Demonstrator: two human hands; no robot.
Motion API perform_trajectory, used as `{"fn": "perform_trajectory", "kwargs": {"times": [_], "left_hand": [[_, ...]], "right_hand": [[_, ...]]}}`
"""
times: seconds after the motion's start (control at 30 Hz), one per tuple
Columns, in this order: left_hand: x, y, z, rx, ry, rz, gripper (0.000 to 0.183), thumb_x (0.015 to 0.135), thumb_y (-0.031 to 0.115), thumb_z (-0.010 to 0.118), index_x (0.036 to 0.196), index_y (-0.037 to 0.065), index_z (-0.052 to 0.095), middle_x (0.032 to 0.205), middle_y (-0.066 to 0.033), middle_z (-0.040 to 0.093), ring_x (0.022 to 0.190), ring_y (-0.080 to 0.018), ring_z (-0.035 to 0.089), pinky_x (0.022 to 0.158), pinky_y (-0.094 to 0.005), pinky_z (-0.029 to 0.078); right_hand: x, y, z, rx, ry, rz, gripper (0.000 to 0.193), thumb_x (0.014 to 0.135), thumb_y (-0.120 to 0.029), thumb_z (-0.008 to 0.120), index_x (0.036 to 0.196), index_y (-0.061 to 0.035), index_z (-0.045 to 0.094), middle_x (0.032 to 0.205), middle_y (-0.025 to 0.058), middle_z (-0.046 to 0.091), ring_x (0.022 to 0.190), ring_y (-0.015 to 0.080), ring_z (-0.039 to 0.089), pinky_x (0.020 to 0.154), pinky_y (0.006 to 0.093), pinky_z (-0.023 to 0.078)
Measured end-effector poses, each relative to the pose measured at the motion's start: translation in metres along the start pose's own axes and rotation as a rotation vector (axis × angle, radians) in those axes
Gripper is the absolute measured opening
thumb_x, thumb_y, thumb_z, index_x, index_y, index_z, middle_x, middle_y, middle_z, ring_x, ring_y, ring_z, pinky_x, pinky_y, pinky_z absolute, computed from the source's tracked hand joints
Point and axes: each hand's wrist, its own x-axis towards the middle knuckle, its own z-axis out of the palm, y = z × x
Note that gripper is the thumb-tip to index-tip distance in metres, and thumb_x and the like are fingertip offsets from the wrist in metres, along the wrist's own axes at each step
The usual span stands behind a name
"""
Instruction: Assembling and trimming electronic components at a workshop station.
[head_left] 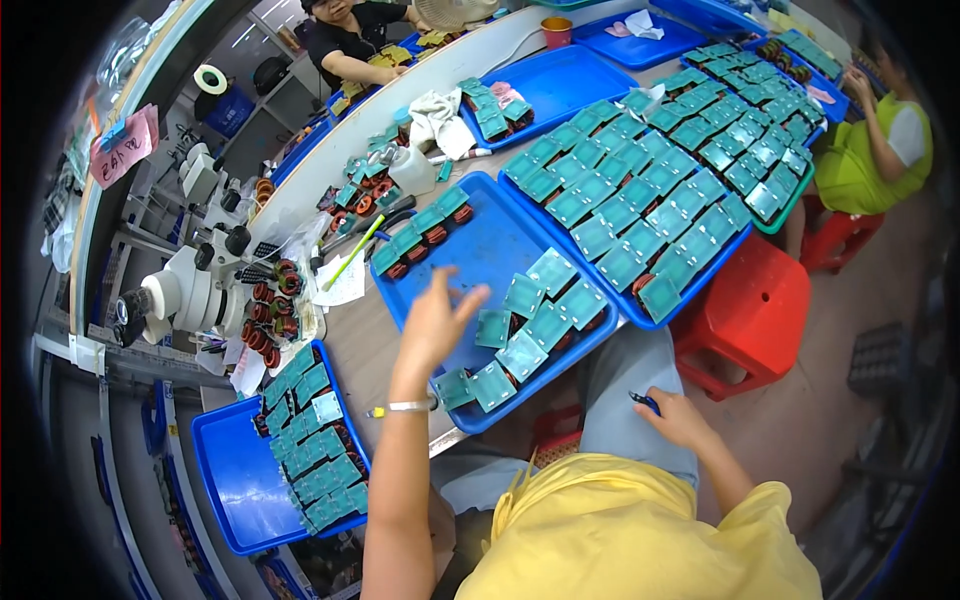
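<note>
My left hand [440, 318] hovers over the near-left side of a blue tray [480, 240], its fingers apart and nothing in them. In that tray, a row of green square boards with copper-coloured coils under them [427, 220] lies along the far left edge. A looser group of the same boards [522, 355] covers the near right end. My right hand [678, 418] rests by my thigh, closed around a small hand tool with dark blue handles [646, 402]. Most of the tool is hidden in the palm, so its exact kind is unclear.
Right of it stands a blue tray packed with boards [630, 200]; another board-filled tray [290, 440] is at lower left. A microscope [190, 290], loose coils [268, 320] and a white bottle [412, 170] line the left side. A red stool [745, 320] stands at right. Co-workers sit beyond.
</note>
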Motion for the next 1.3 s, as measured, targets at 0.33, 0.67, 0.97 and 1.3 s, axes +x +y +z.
{"fn": "perform_trajectory", "kwargs": {"times": [0.33, 0.67, 0.97, 1.3], "left_hand": [[0.119, -0.062, -0.009, 0.607, 0.538, 0.237, 0.06, 0.058, 0.031, 0.081, 0.107, 0.004, 0.056, 0.12, -0.0166, 0.046, 0.117, -0.0366, 0.037, 0.099, -0.0493, 0.026], [-0.011, 0.016, -0.016, -0.984, 0.051, 0.201, 0.058, 0.071, 0.009, 0.074, 0.119, 0.001, 0.044, 0.109, -0.0083, 0.05, 0.1, -0.0184, 0.053, 0.083, -0.0324, 0.046], [-0.111, 0.066, -0.008, -1.312, -0.283, 0.149, 0.074, 0.074, 0.024, 0.071, 0.128, -0.003, 0.03, 0.122, -0.026, 0.049, 0.108, -0.0301, 0.054, 0.092, -0.0407, 0.045], [-0.144, 0.067, -0.005, -1.503, -0.481, 0.065, 0.058, 0.079, 0.019, 0.068, 0.123, -0.001, 0.036, 0.114, -0.0131, 0.056, 0.107, -0.0178, 0.053, 0.094, -0.0307, 0.04]], "right_hand": [[0.003, 0.005, 0.015, -0.104, 0.065, -0.025, 0.042, 0.085, -0.046, 0.053, 0.086, -0.0035, 0.056, 0.072, 0.0186, 0.062, 0.07, 0.0354, 0.062, 0.062, 0.0441, 0.049], [0.001, -0.02, -0.022, -0.024, 0.014, -0.048, 0.038, 0.082, -0.038, 0.058, 0.086, -0.0004, 0.055, 0.072, 0.0217, 0.06, 0.069, 0.0377, 0.06, 0.062, 0.0445, 0.048], [-0.009, -0.131, -0.088, 0.647, 0.19, -0.464, 0.019, 0.084, -0.017, 0.054, 0.091, -0.0007, 0.05, 0.085, 0.0096, 0.06, 0.076, 0.0152, 0.056, 0.069, 0.0291, 0.044], [-0.013, -0.179, -0.098, 1.009, 0.024, -0.687, 0.031, 0.074, -0.005, 0.069, 0.091, -0.0052, 0.044, 0.114, 0.0134, 0.055, 0.072, 0.0057, 0.041, 0.072, 0.024, 0.039]]}}
